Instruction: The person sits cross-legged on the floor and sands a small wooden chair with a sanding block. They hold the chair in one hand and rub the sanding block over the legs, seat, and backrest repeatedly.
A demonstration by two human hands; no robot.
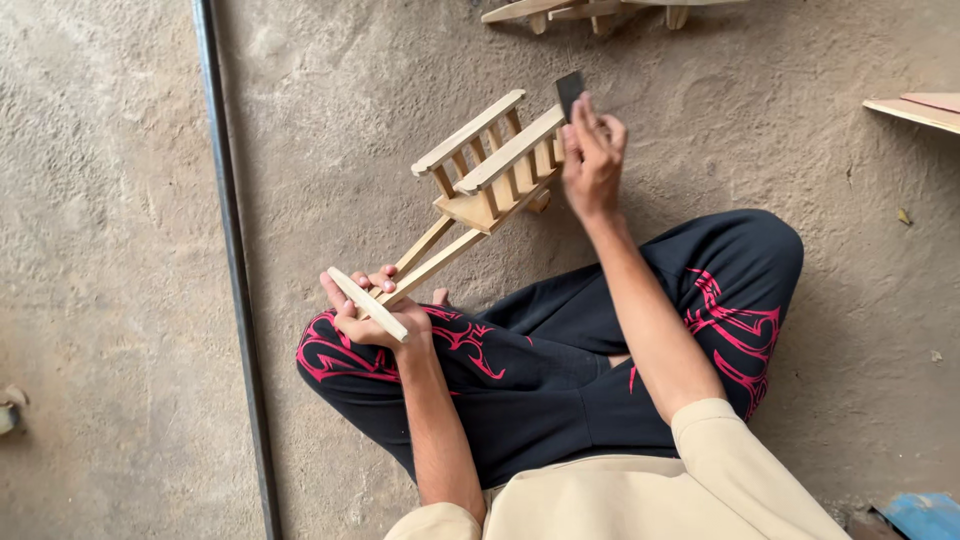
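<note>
Underneath everything lies the rough concrete floor (120,200), crossed on one side by a long dark metal bar (232,250) running top to bottom. On it a person sits cross-legged in black trousers with red patterning (540,370), and other pale wooden pieces (590,10) rest on the floor at the top edge, with a flat board (915,108) at the right edge. Held out over the floor in front of the knees is a small wooden cart (490,165), a slatted, railed box on two long shafts ending in a crossbar handle. The left hand (375,315) is closed around that handle end, fingers curled about the crossbar and shafts, keeping the piece raised and tilted away. The right hand (592,155) pinches a small dark rectangular piece (570,92), seemingly a sanding pad, pressed at the far end of the box's upper rail. By the look of it, the work in hand is smoothing that end of the rail; going further would call for short, light strokes along the slats while the left hand turns the frame to present another face.
</note>
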